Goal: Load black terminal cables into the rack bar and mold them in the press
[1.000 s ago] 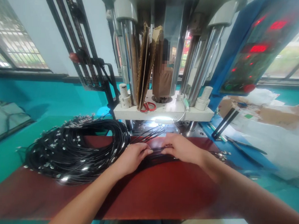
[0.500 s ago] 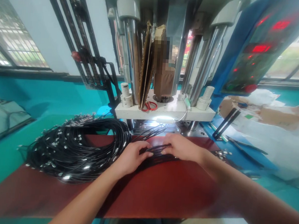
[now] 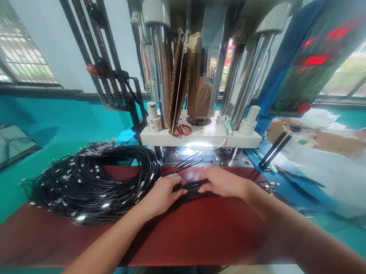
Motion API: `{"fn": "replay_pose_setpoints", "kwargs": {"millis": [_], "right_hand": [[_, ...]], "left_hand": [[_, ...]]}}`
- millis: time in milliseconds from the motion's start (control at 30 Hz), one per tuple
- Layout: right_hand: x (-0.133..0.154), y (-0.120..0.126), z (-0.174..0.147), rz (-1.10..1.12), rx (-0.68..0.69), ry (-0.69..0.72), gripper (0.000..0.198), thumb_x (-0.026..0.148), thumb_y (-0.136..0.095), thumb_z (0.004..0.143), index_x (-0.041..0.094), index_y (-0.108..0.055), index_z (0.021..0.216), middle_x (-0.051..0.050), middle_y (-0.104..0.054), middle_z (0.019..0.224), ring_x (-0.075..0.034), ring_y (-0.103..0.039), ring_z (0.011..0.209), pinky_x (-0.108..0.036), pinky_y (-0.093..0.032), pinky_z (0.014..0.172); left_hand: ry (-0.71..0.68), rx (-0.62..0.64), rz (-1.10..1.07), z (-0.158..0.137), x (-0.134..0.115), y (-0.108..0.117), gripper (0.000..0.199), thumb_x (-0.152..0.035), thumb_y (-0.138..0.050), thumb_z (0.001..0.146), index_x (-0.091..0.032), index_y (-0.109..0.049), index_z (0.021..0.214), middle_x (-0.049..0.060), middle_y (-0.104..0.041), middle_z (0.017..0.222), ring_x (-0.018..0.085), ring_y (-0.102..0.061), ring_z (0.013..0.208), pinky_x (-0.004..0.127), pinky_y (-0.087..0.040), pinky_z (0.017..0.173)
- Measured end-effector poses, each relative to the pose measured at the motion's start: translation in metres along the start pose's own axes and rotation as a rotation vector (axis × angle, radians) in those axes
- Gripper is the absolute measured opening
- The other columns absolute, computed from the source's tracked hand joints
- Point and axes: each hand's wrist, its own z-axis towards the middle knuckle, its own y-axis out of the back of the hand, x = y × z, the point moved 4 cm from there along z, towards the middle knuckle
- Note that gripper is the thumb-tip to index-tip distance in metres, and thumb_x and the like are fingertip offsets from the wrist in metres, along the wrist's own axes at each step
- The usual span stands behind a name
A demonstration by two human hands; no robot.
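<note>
While both hands lie palm-down on the red mat [image 3: 195, 233], the left hand [image 3: 162, 193] and the right hand [image 3: 225, 183] sit close together, their fingers pinched on a thin bundle of black wires [image 3: 192, 186] stretched between them. To the left, a big coil of black cables [image 3: 90, 183] rests on the mat. Just behind the hands stands the press machine [image 3: 205, 72], with red scissors [image 3: 181, 130] on its white plate. A blue control panel [image 3: 308, 58] glows at right.

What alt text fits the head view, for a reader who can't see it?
Two bare hands, left hand and right hand, pinch a few thin black cables over a red-brown work mat, below a white press machine. A large coil of black cables lies to the left.
</note>
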Motion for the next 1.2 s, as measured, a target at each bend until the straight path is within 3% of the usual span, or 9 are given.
{"fn": "replay_pose_setpoints", "kwargs": {"millis": [133, 300, 567, 667, 767, 900, 1033, 1100, 1200], "right_hand": [[-0.002, 0.002, 0.0, -0.026, -0.072, -0.036, 0.019, 0.028, -0.063, 0.082, 0.018, -0.07, 0.096, -0.008, -0.067, 0.093, -0.023, -0.059, 0.09, -0.032, -0.041, 0.082], [0.003, -0.001, -0.005, 0.001, -0.063, -0.007, 0.023, 0.032, -0.059, 0.085, 0.023, -0.068, 0.104, -0.006, -0.068, 0.097, -0.023, -0.061, 0.092, -0.033, -0.043, 0.082], [-0.041, 0.005, -0.05, -0.392, -0.317, -0.2, 0.068, 0.047, -0.066, 0.075, 0.018, -0.048, 0.133, -0.014, -0.059, 0.121, -0.03, -0.053, 0.109, -0.042, -0.035, 0.096], [-0.06, 0.018, -0.071, -0.53, -0.392, -0.277, 0.053, 0.034, -0.057, 0.083, 0.012, -0.049, 0.131, -0.014, -0.061, 0.119, -0.028, -0.054, 0.107, -0.04, -0.032, 0.098], [-0.064, 0.045, -0.088, -0.633, -0.336, -0.351, 0.033, 0.018, -0.046, 0.086, 0.015, -0.06, 0.116, -0.009, -0.068, 0.104, -0.025, -0.058, 0.097, -0.041, -0.031, 0.096], [-0.034, 0.089, -0.1, -0.853, -0.183, -0.295, 0.032, 0.011, -0.045, 0.085, 0.024, -0.067, 0.106, -0.005, -0.068, 0.085, -0.025, -0.059, 0.09, -0.048, -0.025, 0.096], [0.016, 0.117, -0.091, -1.022, -0.113, -0.274, 0.018, 0.012, -0.055, 0.079, 0.021, -0.071, 0.076, -0.007, -0.065, 0.071, -0.028, -0.057, 0.087, -0.054, -0.022, 0.097], [0.042, 0.125, -0.087, -1.04, -0.167, -0.263, 0.018, 0.009, -0.056, 0.078, 0.019, -0.07, 0.071, -0.008, -0.064, 0.069, -0.03, -0.057, 0.089, -0.055, -0.02, 0.1], [0.085, 0.131, -0.099, -0.976, -0.375, -0.038, 0.024, 0.02, -0.063, 0.078, 0.022, -0.069, 0.101, -0.009, -0.066, 0.1, -0.034, -0.049, 0.112, -0.055, -0.014, 0.107]], "left_hand": [[-0.026, 0.014, 0.037, -0.002, 0.0, -0.003, 0.012, -0.03, -0.053, 0.088, -0.019, -0.057, 0.092, 0.004, -0.059, 0.092, 0.018, -0.054, 0.083, 0.027, -0.039, 0.074], [-0.016, 0.015, 0.083, 0.0, 0.0, -0.008, 0.017, -0.03, -0.05, 0.09, -0.018, -0.055, 0.079, 0.004, -0.058, 0.085, 0.019, -0.053, 0.08, 0.028, -0.038, 0.074], [0.106, -0.01, -0.333, 0.0, -0.001, 0.02, 0.027, -0.043, -0.05, 0.089, -0.017, -0.055, 0.08, -0.001, -0.053, 0.076, 0.014, -0.048, 0.071, 0.024, -0.036, 0.067], [0.149, 0.04, -0.564, -0.004, 0.003, 0.027, 0.029, -0.044, -0.049, 0.089, -0.017, -0.051, 0.079, -0.003, -0.049, 0.067, 0.012, -0.042, 0.062, 0.022, -0.034, 0.061], [0.142, 0.111, -0.608, -0.009, 0.0, 0.031, 0.029, -0.043, -0.051, 0.089, -0.016, -0.054, 0.077, -0.003, -0.051, 0.064, 0.011, -0.042, 0.06, 0.022, -0.035, 0.061], [0.068, 0.266, -0.464, -0.008, -0.035, 0.026, 0.029, -0.043, -0.055, 0.086, -0.018, -0.065, 0.096, 0.003, -0.063, 0.082, 0.018, -0.055, 0.076, 0.026, -0.041, 0.069], [-0.072, 0.068, -0.401, 0.015, -0.089, 0.021, 0.03, -0.035, -0.049, 0.09, -0.024, -0.061, 0.115, 0.005, -0.065, 0.104, 0.022, -0.057, 0.098, 0.032, -0.039, 0.09], [-0.058, 0.029, -0.443, 0.028, -0.105, 0.014, 0.029, -0.035, -0.047, 0.09, -0.022, -0.061, 0.112, 0.004, -0.067, 0.087, 0.019, -0.06, 0.08, 0.029, -0.044, 0.077], [0.05, 0.004, -0.714, 0.036, -0.104, 0.003, 0.025, -0.039, -0.049, 0.09, -0.017, -0.059, 0.095, 0.0, -0.058, 0.062, 0.014, -0.052, 0.054, 0.024, -0.041, 0.053]]}}
